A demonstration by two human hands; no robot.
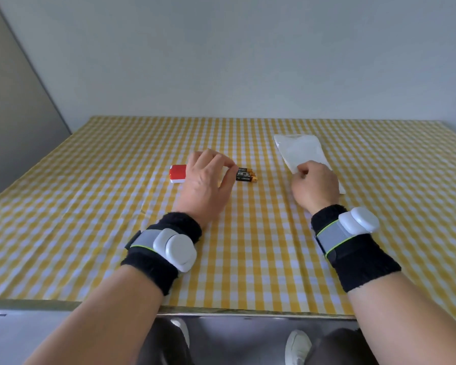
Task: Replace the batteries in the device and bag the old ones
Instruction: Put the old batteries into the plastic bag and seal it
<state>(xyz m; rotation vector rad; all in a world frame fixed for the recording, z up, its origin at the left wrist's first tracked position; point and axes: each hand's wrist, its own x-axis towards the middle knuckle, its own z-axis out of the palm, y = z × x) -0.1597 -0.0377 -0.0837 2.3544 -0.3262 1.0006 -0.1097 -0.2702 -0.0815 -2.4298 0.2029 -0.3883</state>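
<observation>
A small red and white device (177, 174) lies on the yellow checked tablecloth (90, 206), partly hidden under my left hand (205, 180). Just right of that hand lie black and gold batteries (246, 175), side by side; my left fingertips touch their left end, and whether the hand grips one I cannot tell. A white translucent plastic bag (299, 150) lies flat at the right. My right hand (315, 184) rests on the bag's near end and pinches its edge between thumb and fingers.
The table's front edge (221, 310) runs across the bottom, with my knees and white shoes below it. A pale wall stands behind the table and a grey panel at the left. Both wrists wear black bands with white sensor units.
</observation>
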